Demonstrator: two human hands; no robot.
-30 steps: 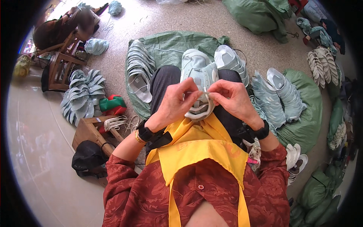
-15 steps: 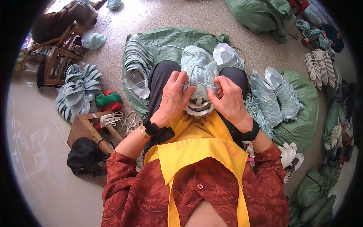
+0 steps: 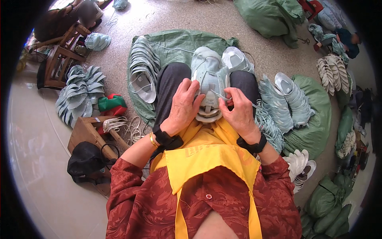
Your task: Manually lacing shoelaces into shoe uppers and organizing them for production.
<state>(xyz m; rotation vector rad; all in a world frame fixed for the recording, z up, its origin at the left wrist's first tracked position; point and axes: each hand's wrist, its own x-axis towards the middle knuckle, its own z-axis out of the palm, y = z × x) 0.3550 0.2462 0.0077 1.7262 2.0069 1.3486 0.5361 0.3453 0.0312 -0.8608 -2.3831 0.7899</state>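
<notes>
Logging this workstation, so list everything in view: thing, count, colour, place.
shoe upper: one, pale blue-green, on the lap, held by both hands
lace: one, white, across the shoe upper
stacked uppers: several piles, pale blue-green, on the floor to both sides
sacks: several, green, around the floor
wooden stool: one, brown, lower left
black cap: one, beside the stool
apron: one, yellow, on the person
left hand: on the upper's left side
right hand: pinching the lace

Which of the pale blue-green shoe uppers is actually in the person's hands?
The shoe upper on the lap, between the knees: the left hand and right hand grip it at the lace. All the others lie in stacks on the floor.
</notes>
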